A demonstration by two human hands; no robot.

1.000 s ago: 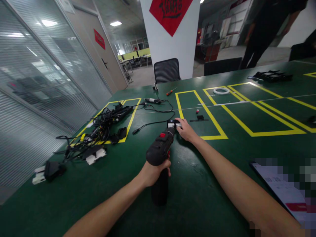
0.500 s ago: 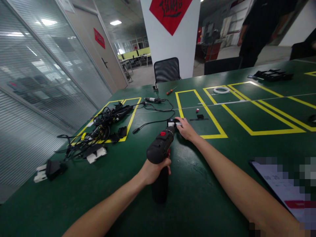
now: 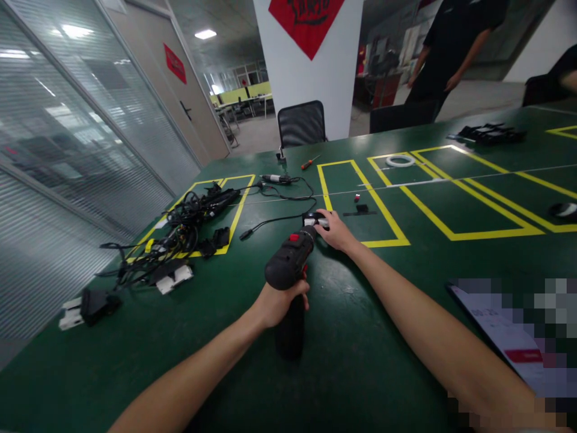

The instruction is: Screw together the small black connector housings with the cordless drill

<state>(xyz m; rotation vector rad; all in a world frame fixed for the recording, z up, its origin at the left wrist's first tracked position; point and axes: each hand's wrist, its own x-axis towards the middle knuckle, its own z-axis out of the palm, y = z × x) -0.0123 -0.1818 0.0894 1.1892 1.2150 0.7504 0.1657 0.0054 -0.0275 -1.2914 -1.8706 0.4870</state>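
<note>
My left hand (image 3: pixel 278 300) is wrapped round the grip of a black cordless drill (image 3: pixel 288 264) with a red switch on top. The drill points away from me, its nose against a small black-and-white part (image 3: pixel 314 220) on the green table (image 3: pixel 360 337). My right hand (image 3: pixel 334 230) rests on that part, fingers curled over it, pinning it to the table just inside a yellow taped rectangle (image 3: pixel 360 204).
A tangle of black cables and adapters (image 3: pixel 180 234) lies at the left, with plugs (image 3: pixel 88 304) nearer the edge. A red screwdriver (image 3: pixel 311 162), a white tape ring (image 3: pixel 400 160) and black trays (image 3: pixel 491 132) sit further back. Papers (image 3: pixel 509 325) lie at my right. A person in black (image 3: pixel 451 54) stands behind.
Both hands and the drill keep their hold and place. My view has tilted slightly, and the person in black behind the table has stepped to the left.
</note>
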